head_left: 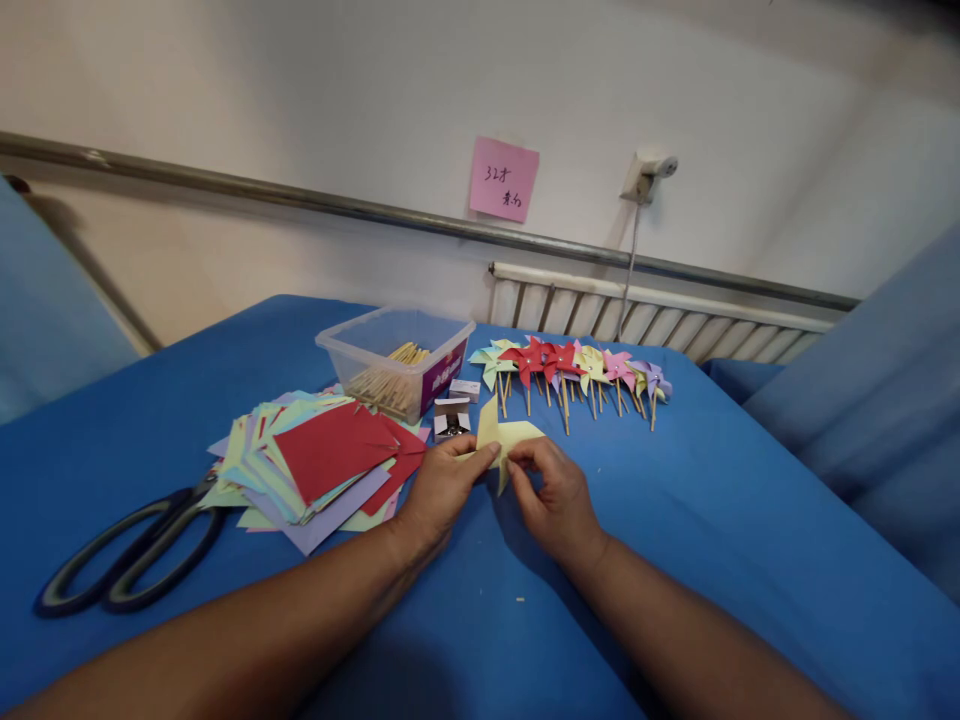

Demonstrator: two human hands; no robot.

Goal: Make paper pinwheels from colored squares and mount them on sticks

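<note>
A yellow paper pinwheel (514, 434) is between my two hands above the blue cloth, its blades partly folded and pointing up, right and down. My left hand (450, 480) pinches it from the left, thumb near its centre. From the right, my right hand (555, 490) grips the paper close to the centre with thumb and bent fingers. Whether a pin is in those fingers is too small to tell. A small open box (452, 418) with shiny metal bits stands just behind my left hand.
Stacked coloured paper (330, 455) and big black-handled scissors (142, 550) lie left. Behind is a clear plastic tub (360, 350) of wooden sticks (386, 385). Several finished pinwheels (559, 360) lie at the back right. The blue-covered table (675, 560) meets a wall with a radiator (585, 305).
</note>
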